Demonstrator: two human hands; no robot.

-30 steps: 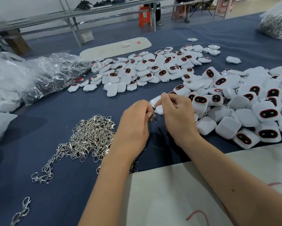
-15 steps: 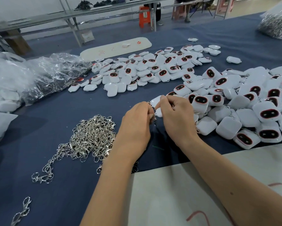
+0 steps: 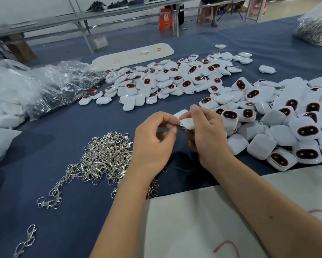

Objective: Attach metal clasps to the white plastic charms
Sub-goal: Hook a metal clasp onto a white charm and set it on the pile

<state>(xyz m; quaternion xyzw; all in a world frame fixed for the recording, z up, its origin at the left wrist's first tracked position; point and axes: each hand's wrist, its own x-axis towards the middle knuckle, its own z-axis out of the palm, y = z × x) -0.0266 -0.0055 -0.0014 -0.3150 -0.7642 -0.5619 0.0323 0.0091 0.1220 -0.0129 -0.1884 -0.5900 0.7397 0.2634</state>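
Charm (image 3: 187, 123) lengthwise left-right in right hand (image 3: 206, 135), loop end toward left hand (image 3: 152, 146) pinching clasp (image 3: 178, 124).

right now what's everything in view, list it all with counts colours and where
held charm: one, white, between both hands
charms: big pile, too many to count, white with dark red-rimmed ovals, right
far charms: second pile, same colours, centre back
held clasp: one, silver, at the held charm's edge
clasps: tangled heap, silver, left of the hands
loose clasps: a few, silver, bottom left
plastic bags: clear, crumpled, far left
clasp bag: one, clear, top right
boards: two, off-white, near edge and far centre
cloth: dark blue, covers table
stool: one, orange, background
left hand: pinches held clasp
right hand: grips held charm
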